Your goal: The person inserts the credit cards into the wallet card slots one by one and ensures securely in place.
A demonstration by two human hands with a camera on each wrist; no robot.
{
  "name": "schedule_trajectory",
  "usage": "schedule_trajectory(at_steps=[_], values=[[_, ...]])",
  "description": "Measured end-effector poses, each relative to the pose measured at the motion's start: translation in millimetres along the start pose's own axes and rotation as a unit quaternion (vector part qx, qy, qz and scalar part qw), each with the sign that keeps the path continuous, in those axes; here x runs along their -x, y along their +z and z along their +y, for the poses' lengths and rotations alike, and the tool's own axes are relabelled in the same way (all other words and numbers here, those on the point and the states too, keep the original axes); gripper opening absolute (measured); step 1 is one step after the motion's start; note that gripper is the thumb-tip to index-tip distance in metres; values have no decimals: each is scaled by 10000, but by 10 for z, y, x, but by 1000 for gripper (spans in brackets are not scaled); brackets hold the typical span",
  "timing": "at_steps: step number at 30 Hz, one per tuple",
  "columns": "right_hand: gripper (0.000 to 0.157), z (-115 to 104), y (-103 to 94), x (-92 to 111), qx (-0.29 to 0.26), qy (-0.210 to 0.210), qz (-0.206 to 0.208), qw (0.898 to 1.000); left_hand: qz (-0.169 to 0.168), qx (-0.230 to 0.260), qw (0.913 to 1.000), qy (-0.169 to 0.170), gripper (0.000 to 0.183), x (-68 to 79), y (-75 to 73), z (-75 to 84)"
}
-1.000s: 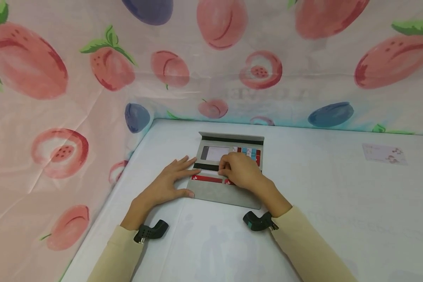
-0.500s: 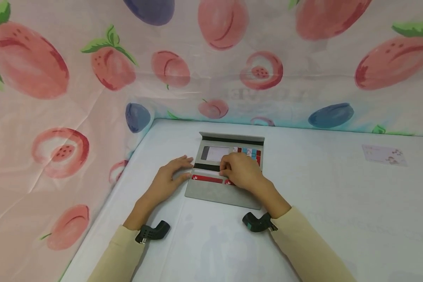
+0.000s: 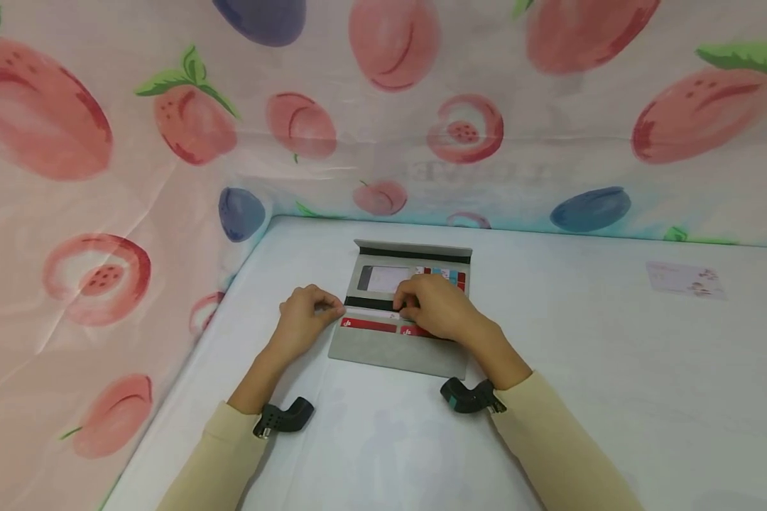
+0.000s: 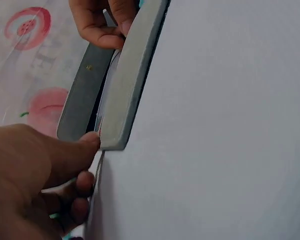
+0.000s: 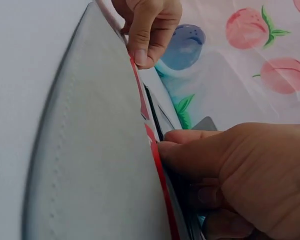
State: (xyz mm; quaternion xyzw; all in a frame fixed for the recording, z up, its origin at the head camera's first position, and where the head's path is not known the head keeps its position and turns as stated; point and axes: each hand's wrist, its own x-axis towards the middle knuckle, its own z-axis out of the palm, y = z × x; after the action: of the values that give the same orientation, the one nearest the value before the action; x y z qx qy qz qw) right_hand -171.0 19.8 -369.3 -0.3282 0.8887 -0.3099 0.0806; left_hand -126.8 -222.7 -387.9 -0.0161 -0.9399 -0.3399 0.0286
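A grey fold-out wallet point(image 3: 396, 357) lies unfolded on the table, with red-edged cards point(image 3: 368, 325) tucked in its lower slots. Behind these shows the pale strip of a white card point(image 3: 372, 312). At its left end my left hand point(image 3: 302, 321) pinches it between thumb and fingertips, beside the wallet's corner. My right hand point(image 3: 441, 305) bends over the wallet's middle; thumb and forefinger pinch the card's edge, as the right wrist view shows, though the fingertips are partly hidden in the slot. A clear window point(image 3: 388, 278) and coloured cards point(image 3: 446, 274) sit in the upper panel.
A pale printed card point(image 3: 686, 279) lies flat on the white table point(image 3: 581, 341), far right. A fruit-patterned curtain point(image 3: 383, 128) rises behind the table and along its left side. The wallet's back flap point(image 3: 415, 248) stands up slightly.
My left hand first lay spread over the wallet's left edge, then drew back and brought thumb and fingers together at the white card's end. My right hand has stayed nearly in place.
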Motion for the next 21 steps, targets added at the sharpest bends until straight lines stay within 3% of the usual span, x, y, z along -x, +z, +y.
schedule_trajectory(at_steps=[4,9,16,21], values=[[6,23,23,-9,-4,-37,8,10000,-57,72,9980,-619,12,16,-25,103],[4,46,45,-12,135,-103,47,9998,-336,443,9894,-1345,19,39,-95,194],[3,74,44,-4,230,-116,78,9996,-900,1595,9670,-1773,24,53,-178,220],[5,83,59,6,302,-108,176,9993,-1010,2116,9509,-2022,26,63,-188,239]])
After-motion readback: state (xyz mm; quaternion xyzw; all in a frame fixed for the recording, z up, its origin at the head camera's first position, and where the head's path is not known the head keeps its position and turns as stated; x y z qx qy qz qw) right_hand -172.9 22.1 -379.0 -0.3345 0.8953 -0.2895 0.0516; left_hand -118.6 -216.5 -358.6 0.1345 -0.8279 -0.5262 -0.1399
